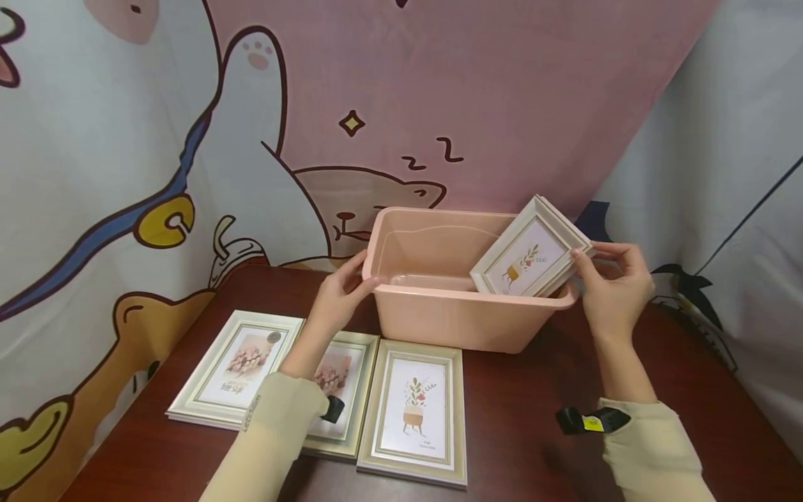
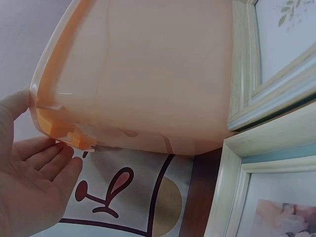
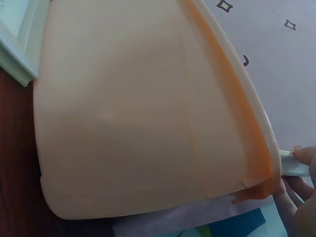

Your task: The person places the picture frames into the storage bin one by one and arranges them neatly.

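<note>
The tilted frame leans at the right end of the bin, its lower part behind the front wall and its upper right corner beyond the rim. Whichever way it travels, it would pay to ease it along its own slant, so the lower edge does not scrape the front wall, and to guide it by the moulding, with the thumb off the picture face. A one-corner hold could let it swivel; a second contact along the edge would probably steady it. The right hand is nearly closed there, thumb on the front and fingers behind, pinching the corner. The left hand is partly open, fingers loosely bent, holding the bin's left end between thumb and fingers; that seems enough to stop the bin sliding if the frame knocks it. The left frame, middle frame and right frame lie flat on the bench, near the bin, so it is best not dragged forward.
</note>
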A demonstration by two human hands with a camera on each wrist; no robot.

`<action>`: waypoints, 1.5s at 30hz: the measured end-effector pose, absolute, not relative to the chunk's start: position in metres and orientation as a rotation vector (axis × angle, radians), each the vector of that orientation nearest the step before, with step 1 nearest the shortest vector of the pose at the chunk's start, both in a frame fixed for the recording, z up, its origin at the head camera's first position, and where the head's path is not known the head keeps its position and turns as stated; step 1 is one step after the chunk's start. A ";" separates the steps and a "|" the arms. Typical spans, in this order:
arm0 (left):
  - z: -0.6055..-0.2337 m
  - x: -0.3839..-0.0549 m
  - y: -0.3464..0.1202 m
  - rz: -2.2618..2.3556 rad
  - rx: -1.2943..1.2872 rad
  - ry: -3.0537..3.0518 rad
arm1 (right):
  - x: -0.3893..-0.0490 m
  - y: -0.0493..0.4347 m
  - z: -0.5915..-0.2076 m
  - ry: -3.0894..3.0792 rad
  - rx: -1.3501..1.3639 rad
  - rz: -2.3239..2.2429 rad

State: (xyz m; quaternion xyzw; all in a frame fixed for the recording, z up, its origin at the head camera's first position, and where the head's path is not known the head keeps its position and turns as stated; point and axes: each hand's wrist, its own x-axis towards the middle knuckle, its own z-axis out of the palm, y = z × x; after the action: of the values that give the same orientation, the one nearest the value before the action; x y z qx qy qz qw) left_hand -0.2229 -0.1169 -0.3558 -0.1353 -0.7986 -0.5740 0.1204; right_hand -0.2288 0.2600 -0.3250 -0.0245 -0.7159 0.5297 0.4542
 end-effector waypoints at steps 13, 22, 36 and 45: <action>-0.355 -0.222 -0.117 -1.689 -0.383 -2.339 | -0.223 0.250 -0.336 -1.878 -0.018 1.107; -0.354 -0.222 -0.118 -1.683 -0.388 -2.335 | -0.218 0.248 -0.341 -1.985 0.100 0.867; -0.357 -0.224 -0.116 -1.713 -0.368 -2.324 | -0.215 0.249 -0.349 -2.022 0.203 0.665; -0.355 -0.221 -0.116 -1.724 -0.350 -2.326 | -0.213 0.251 -0.351 -2.016 0.204 0.687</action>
State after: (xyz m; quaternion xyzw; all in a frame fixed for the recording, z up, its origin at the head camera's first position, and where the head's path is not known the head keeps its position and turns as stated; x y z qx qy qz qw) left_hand -0.2214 -0.1157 -0.3551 -0.1191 -0.7926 -0.5874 0.1125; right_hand -0.2126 0.2514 -0.3507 0.0836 -0.8263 0.2816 0.4805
